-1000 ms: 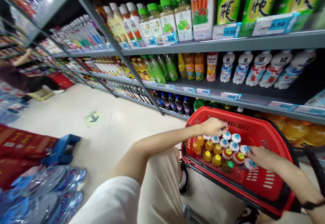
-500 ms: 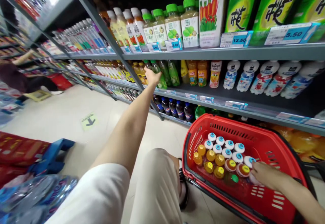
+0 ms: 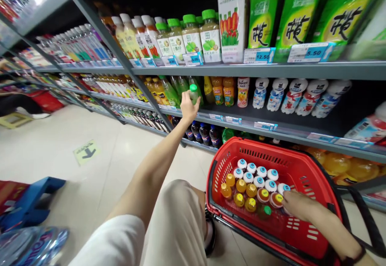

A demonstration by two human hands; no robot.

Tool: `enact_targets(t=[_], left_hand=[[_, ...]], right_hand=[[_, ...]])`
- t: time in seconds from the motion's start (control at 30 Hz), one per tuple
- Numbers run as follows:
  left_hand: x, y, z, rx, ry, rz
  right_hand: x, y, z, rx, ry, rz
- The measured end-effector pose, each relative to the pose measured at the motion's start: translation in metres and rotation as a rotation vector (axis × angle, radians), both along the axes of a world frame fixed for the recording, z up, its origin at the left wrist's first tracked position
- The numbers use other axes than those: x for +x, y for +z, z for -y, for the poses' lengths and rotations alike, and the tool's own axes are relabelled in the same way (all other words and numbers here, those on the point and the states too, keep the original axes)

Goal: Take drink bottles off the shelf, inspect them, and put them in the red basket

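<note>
My left hand [image 3: 189,107] is closed round a green-capped bottle [image 3: 194,92], holding it just in front of the middle shelf. Behind it, several green bottles [image 3: 170,93] stand or lean on that shelf. My right hand [image 3: 298,205] is down inside the red shopping basket [image 3: 313,231], fingers curled on a bottle at the right end of the rows; its fingertips are partly hidden. White-capped bottles [image 3: 259,182], yellow-capped bottles [image 3: 251,204] and one green-capped bottle [image 3: 266,211] stand upright together in the basket.
Orange drink bottles [image 3: 228,91] and white-capped yogurt drinks [image 3: 276,95] line the middle shelf. Above are juice bottles and a tall carton [image 3: 231,24]. Dark cola bottles [image 3: 205,133] fill the bottom shelf. A blue pallet [image 3: 33,205] and wrapped water bottles [image 3: 33,244] lie left.
My left hand, which was reaching in among the green bottles, has drawn back towards me with one in its grip. My right hand stays in the basket. The view has swung right.
</note>
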State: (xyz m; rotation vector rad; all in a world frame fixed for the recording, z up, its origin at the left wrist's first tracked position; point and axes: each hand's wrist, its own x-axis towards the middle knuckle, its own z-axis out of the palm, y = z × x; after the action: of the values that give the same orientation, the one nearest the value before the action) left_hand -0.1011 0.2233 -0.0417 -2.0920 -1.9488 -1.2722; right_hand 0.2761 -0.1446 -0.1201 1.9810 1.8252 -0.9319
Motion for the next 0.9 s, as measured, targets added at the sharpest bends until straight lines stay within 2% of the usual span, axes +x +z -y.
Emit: enact_targets(t=[0.1, 0.17, 0.23, 0.3, 0.33, 0.37, 0.4, 0.43, 0.5, 0.57, 0.63, 0.67, 0.77, 0.9], left_hand=[[0.026, 0.008, 0.046, 0.238, -0.202, 0.113], [0.050, 0.022, 0.082, 0.332, -0.320, 0.303], [0.075, 0.038, 0.121, 0.240, -0.519, 0.551], [0.099, 0.054, 0.161, -0.002, -0.778, 0.740], [0.110, 0.060, 0.179, -0.131, -0.895, 0.806], [0.119, 0.063, 0.197, -0.248, -0.980, 0.851], [0.127, 0.065, 0.212, -0.349, -1.047, 0.891], [0.133, 0.065, 0.226, -0.434, -1.100, 0.934], [0.141, 0.059, 0.245, -0.546, -1.155, 1.000], [0.143, 0.049, 0.253, -0.617, -1.163, 1.054], [0.142, 0.037, 0.252, -0.679, -1.144, 1.105], [0.141, 0.032, 0.250, -0.704, -1.132, 1.134], [0.139, 0.022, 0.244, -0.725, -1.135, 1.183], [0.139, 0.023, 0.248, -0.689, -1.209, 1.156]], right_hand=[[-0.001, 0.011, 0.001, -0.021, 0.031, -0.004], [-0.003, 0.019, 0.002, 0.052, 0.028, -0.061], [-0.010, 0.026, 0.001, 0.236, -0.043, -0.207], [-0.022, 0.034, 0.001, 0.414, -0.228, -0.469], [-0.030, 0.039, 0.001, 0.420, -0.352, -0.650], [-0.038, 0.045, 0.001, 0.344, -0.491, -0.872], [-0.045, 0.051, 0.003, 0.206, -0.593, -1.124], [-0.052, 0.057, 0.004, 0.026, -0.619, -1.373], [-0.061, 0.069, 0.010, -0.270, -0.589, -1.705], [-0.065, 0.076, 0.017, -0.443, -0.517, -1.842], [-0.066, 0.078, 0.023, -0.442, -0.495, -1.845], [-0.067, 0.077, 0.026, -0.372, -0.510, -1.815], [-0.069, 0.067, 0.029, -0.025, -0.596, -1.611], [-0.076, 0.049, 0.030, 0.430, -0.705, -1.197]])
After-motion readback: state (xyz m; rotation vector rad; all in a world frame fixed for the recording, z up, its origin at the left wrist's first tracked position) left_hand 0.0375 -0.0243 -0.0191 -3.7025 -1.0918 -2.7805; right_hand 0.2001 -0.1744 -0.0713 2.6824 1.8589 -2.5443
